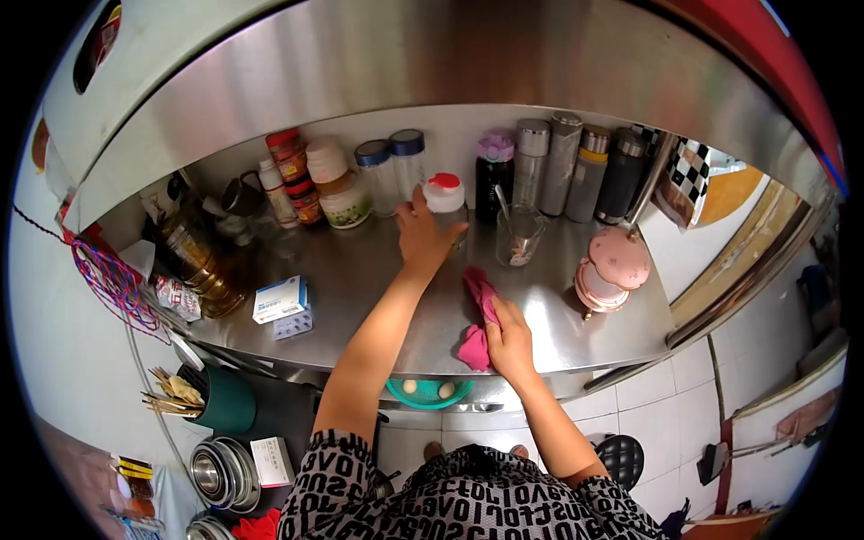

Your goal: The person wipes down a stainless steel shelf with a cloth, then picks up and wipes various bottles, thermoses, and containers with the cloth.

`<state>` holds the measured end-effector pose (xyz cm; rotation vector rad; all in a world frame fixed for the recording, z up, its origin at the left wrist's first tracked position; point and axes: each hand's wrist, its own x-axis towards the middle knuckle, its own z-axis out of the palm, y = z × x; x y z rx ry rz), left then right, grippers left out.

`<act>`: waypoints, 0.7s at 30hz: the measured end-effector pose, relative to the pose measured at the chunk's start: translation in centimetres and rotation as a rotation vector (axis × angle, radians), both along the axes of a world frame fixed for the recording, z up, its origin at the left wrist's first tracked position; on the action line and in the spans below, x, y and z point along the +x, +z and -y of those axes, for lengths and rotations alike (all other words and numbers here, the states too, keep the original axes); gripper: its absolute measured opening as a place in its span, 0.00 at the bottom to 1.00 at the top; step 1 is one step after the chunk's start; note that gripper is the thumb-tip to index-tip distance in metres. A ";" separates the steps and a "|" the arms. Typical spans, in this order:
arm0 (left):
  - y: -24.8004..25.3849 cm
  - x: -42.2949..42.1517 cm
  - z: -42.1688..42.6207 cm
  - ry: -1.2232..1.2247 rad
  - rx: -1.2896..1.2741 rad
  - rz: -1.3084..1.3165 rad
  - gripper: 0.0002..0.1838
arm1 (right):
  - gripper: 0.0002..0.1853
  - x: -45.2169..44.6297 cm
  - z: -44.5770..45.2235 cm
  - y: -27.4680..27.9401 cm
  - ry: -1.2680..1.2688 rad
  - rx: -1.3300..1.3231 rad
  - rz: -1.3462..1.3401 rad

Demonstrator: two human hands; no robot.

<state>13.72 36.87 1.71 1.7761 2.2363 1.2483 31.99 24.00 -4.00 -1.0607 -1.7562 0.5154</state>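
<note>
My left hand [427, 236] is at a clear jar with a white and red lid [444, 193], its fingers spread apart along the jar's left and near side. Whether the fingertips touch the jar is unclear. A pink cloth [476, 349] is bunched under my right hand [509, 340], which grips it on the steel shelf [378, 306]. Beyond the cloth stands a glass with a spoon [519, 236]. Two clear jars with blue lids [409, 162] are behind my left hand, and a black bottle with a purple lid [495, 175] is right of the red-lidded jar.
Several tall flasks [562, 166] line the back right. A pink scalloped container [612, 270] stands at the right. Medicine boxes [281, 301], stacked jars [346, 200] and amber glasses [202, 270] are at the left. Below the front edge sits a green basket [429, 401] with eggs.
</note>
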 end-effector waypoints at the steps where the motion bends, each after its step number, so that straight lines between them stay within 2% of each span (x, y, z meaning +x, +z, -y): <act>1: -0.3 0.1 -1.5 0.017 0.047 0.007 0.63 | 0.20 0.1 0.0 0.0 0.009 0.003 -0.003; 3: -0.7 0.3 -3.9 0.008 0.117 -0.006 0.66 | 0.21 0.3 -0.2 0.1 0.032 0.003 0.034; 10: -0.5 1.2 -8.0 0.000 0.087 -0.047 0.69 | 0.20 0.2 -0.3 0.1 -0.002 0.057 0.070; 12: -0.4 1.1 -8.1 0.004 0.114 -0.098 0.69 | 0.20 0.0 -0.2 0.2 -0.002 0.052 0.069; 15: 0.5 1.1 -6.7 -0.008 0.016 -0.058 0.69 | 0.20 0.2 -0.1 0.4 -0.008 0.066 0.057; 17: 1.4 0.2 -5.6 -0.063 0.078 -0.083 0.61 | 0.19 0.2 -0.1 0.5 0.002 0.063 0.068; 18: 1.9 -0.5 -5.6 -0.067 0.080 -0.085 0.61 | 0.19 0.1 -0.1 0.4 -0.002 0.065 0.065; 20: 3.2 -2.1 -6.2 0.120 0.507 -0.340 0.47 | 0.19 0.1 -0.3 0.1 0.000 0.068 0.071; 21: 4.2 -3.0 -6.9 0.113 0.510 -0.335 0.47 | 0.19 0.2 -0.3 0.2 -0.008 0.069 0.074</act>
